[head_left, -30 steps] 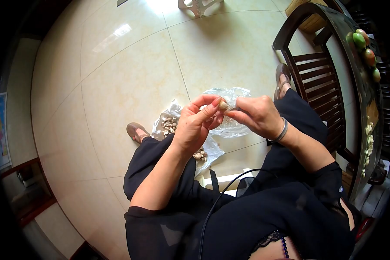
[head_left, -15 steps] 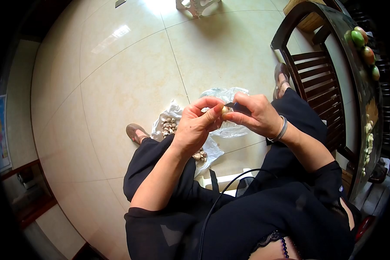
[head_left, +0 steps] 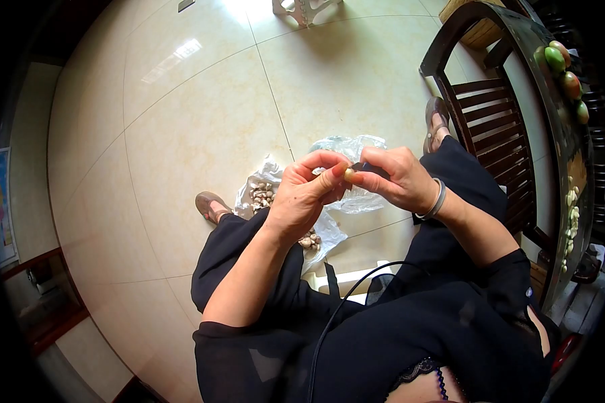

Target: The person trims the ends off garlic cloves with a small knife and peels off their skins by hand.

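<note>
Pale clove (head_left: pixel 349 173) is held where both hands' fingertips meet, above a clear plastic bag (head_left: pixel 364 200) on the tiled floor (head_left: pixel 195 148). The left hand (head_left: pixel 309 185) pinches it; the right hand (head_left: pixel 405 180) grips a dark blade (head_left: pixel 374 168) beside it. Brownish cloves (head_left: pixel 261 195) lie on white plastic (head_left: pixel 332 232).

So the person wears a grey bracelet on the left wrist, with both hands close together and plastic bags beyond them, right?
Not quite: the head view shows the grey bracelet on the right wrist, behind the right hand. The left hand has none at its wrist. Both hands are indeed close together, with plastic bags beyond them.
</note>
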